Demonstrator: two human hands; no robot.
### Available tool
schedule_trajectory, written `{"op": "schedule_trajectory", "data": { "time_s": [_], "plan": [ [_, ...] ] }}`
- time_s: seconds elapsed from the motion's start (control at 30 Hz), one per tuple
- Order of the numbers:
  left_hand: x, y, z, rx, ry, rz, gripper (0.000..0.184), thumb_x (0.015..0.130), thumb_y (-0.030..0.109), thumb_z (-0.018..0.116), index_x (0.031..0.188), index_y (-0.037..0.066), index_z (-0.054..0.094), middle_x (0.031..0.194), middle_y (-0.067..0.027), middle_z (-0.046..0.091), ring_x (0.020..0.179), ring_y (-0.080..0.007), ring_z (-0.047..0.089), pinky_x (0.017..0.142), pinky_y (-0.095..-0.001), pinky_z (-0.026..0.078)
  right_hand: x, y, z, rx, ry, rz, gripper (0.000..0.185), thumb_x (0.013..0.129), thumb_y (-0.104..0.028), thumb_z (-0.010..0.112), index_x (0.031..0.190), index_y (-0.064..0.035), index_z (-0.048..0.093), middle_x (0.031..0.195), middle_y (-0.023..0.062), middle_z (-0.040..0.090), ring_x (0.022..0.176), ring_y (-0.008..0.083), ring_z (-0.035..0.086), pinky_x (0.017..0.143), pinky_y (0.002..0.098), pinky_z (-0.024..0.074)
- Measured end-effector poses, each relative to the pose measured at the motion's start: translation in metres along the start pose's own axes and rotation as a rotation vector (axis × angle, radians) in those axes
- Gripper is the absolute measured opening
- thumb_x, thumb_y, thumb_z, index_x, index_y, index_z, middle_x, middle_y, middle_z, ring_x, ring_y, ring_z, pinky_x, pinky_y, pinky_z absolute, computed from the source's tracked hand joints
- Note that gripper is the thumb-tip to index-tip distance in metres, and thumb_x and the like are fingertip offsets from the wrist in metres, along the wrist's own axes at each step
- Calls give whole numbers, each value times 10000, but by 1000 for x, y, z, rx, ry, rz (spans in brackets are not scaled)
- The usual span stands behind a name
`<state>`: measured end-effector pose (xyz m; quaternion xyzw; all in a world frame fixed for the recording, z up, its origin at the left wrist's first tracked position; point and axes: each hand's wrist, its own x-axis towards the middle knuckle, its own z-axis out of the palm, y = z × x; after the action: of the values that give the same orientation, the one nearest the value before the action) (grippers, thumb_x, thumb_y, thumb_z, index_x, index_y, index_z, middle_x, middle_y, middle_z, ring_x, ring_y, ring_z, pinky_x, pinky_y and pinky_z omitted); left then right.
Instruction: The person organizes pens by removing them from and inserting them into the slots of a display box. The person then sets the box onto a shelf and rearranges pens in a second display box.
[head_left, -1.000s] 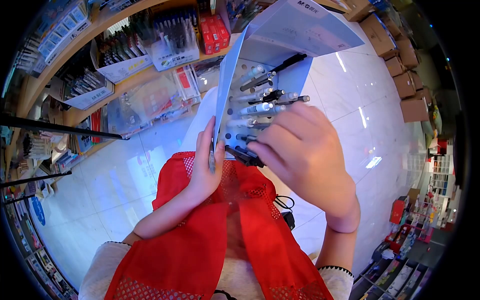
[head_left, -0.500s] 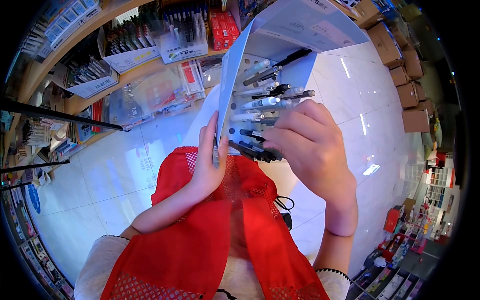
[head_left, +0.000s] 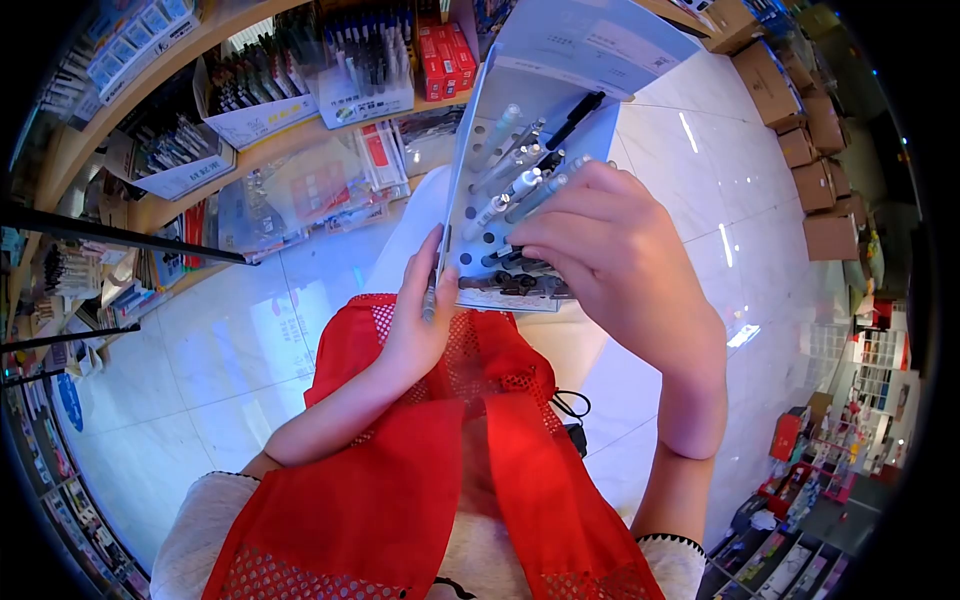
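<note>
Pens (head_left: 521, 184) have shifted in one box (head_left: 540, 85), two hands (head_left: 625, 255) at it.

Glossy pale tile floor (head_left: 200, 390), grout lines visible, bright light streaks (head_left: 726, 245) reflected at right. Wooden shelving (head_left: 290, 140) far left, stocked. Dark bar (head_left: 130, 237) crossing at left. Blue floor sticker (head_left: 69, 402), left. Brown cartons (head_left: 830, 237) stacked far right. Filled racks (head_left: 790, 568) near right, more shelves (head_left: 78, 505) near left, details too small. Frame corners black.
</note>
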<state>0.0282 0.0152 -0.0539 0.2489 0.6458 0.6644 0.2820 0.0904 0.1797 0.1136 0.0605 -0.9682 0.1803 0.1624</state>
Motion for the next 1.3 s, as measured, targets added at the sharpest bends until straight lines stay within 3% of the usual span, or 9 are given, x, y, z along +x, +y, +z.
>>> {"op": "schedule_trajectory", "data": {
  "time_s": [0.17, 0.23, 0.33, 0.43, 0.6, 0.67, 0.87, 1.03, 1.3],
  "plan": [
    [1, 0, -3, -8, 2, -47, 470, 949, 121, 431, 1370, -20, 277, 1294, -182, 411, 1157, -204, 435, 962, -299, 352, 2, -2, 6, -13, -11, 40, 91, 662, -12, 608, 747, -29, 636, 698, 65, 588, 749, 253, 531, 679, 353, 436],
    [2, -12, -3, 90, 20, 37, 454, 955, 76, 386, 1387, 2, 266, 1274, -114, 436, 1099, -136, 453, 913, -249, 388, 3, -3, 5, -10, -27, 61, 71, 680, -28, 617, 748, -25, 638, 703, 66, 594, 755, 254, 540, 695, 356, 440],
    [4, -19, -5, 49, 6, -1, 454, 958, 56, 363, 1398, 26, 256, 1257, -84, 455, 1086, -114, 466, 876, -244, 444, 5, 5, 4, 77, 154, -5, 69, 721, -68, 635, 772, -25, 651, 726, 71, 619, 707, 245, 575, 671, 350, 464],
    [4, -19, -10, -2, -14, -61, 458, 958, 64, 362, 1401, 45, 249, 1251, -90, 459, 1108, -128, 470, 839, -270, 500, 8, 21, -12, -93, 446, 354, 92, 755, -108, 648, 771, -18, 660, 745, 90, 642, 637, 237, 595, 620, 338, 482],
    [3, -3, -8, 21, -35, -17, 473, 950, 114, 426, 1373, -27, 269, 1341, -196, 375, 1262, -236, 357, 1020, -311, 288, 16, 60, -1, -251, 313, 627, 184, 769, -211, 666, 766, -28, 690, 673, 113, 647, 574, 246, 614, 572, 328, 494],
    [1, 8, -5, 147, -39, 110, 476, 947, 107, 428, 1373, -28, 263, 1340, -206, 368, 1261, -247, 358, 1022, -320, 288, 24, 65, 4, -299, 215, 784, 238, 765, -278, 672, 780, -42, 702, 631, 116, 640, 556, 259, 623, 559, 337, 500],
    [1, -8, -9, 175, -24, 116, 480, 944, 110, 438, 1372, -25, 265, 1328, -214, 372, 1248, -257, 369, 1011, -329, 302, 24, 68, 9, -187, 383, 624, 207, 790, -226, 662, 790, -20, 688, 625, 120, 636, 526, 219, 607, 530, 304, 476],
    [1, -28, -13, -7, -11, -49, 481, 947, 132, 445, 1371, -17, 273, 1323, -212, 377, 1234, -258, 382, 1002, -323, 308, 11, 38, -29, 17, 628, 496, 134, 836, -106, 620, 905, 6, 645, 660, 51, 614, 574, 82, 557, 545, 205, 436],
    [6, -2, -10, 242, 33, 193, 484, 941, 98, 436, 1379, -11, 260, 1208, -173, 429, 1086, -227, 452, 930, -302, 353, -21, -26, -55, 313, 215, 301, 171, 815, 33, 547, 978, 71, 583, 859, 89, 582, 701, 101, 529, 616, 194, 410]
  ]
}}
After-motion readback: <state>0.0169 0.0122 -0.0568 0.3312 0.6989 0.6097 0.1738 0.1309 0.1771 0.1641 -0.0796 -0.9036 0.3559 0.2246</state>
